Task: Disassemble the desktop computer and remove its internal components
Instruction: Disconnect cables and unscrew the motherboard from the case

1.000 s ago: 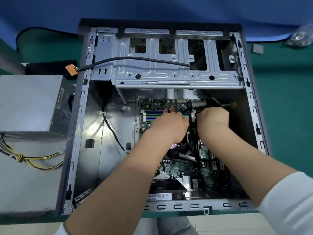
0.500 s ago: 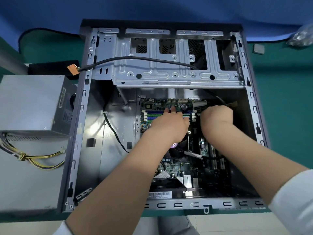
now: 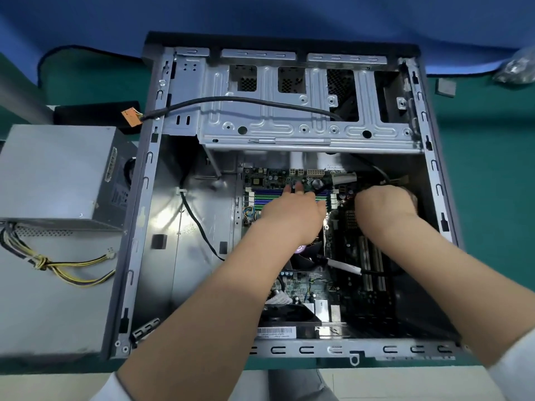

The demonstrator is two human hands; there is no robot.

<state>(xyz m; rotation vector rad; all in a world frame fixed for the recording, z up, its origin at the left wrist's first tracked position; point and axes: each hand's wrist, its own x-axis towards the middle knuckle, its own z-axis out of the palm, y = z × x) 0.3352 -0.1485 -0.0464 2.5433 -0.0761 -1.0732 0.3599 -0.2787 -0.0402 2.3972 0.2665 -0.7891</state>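
case: open grey steel desktop computer case (image 3: 136,256) lies on its side on the green table mat (image 3: 489,175), side panel off, interior facing up
motherboard: green motherboard (image 3: 315,285) sits flat on the case floor, right of centre; both hands are on its far end
left hand: left hand (image 3: 292,215) palm down over the blue and green memory slots (image 3: 260,198), fingers straight, tips touching the board's far edge; grasping nothing
right hand: right hand (image 3: 385,204) just right of the left one, close but apart, knuckles up, fingers curled down out of view at the board's far right corner; cannot tell whether it holds anything, this area is blurred
drive cage: bare silver metal drive cage (image 3: 289,111) spans the far end of the case, overhanging the board's far edge just beyond the fingertips
black cable: thick black cable (image 3: 231,101) drapes across the cage, its orange connector (image 3: 130,118) hanging outside the left wall
thin cable: second thin black cable (image 3: 197,224) runs down the bare case floor left of the board, held by a white tie
in the way: left forearm crosses over the black CPU fan (image 3: 304,260); a flat grey cable (image 3: 344,266) lies across the board between the forearms
psu: grey metal power supply box (image 3: 55,175) stands outside, touching or just beside the left wall, its yellow and black wire bundle (image 3: 66,267) lying on a grey metal panel (image 3: 49,314)
far right: small grey square piece (image 3: 445,87) and a clear plastic bag (image 3: 518,68) on the mat, well apart from the case
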